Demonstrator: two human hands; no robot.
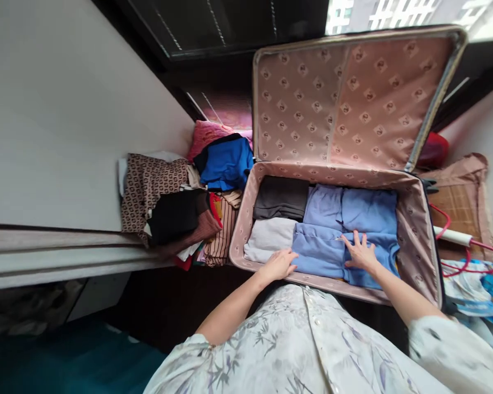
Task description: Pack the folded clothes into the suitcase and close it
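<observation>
blue folded garment lies at the suitcase front edge; my left hand and right hand press it flat, fingers spread, gripping nothing. smoothing step; next, i'd tuck edges gently.

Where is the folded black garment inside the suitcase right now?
In the head view, the folded black garment lies in the far left corner of the open suitcase, behind the white folded piece and left of the light blue clothes.
</observation>
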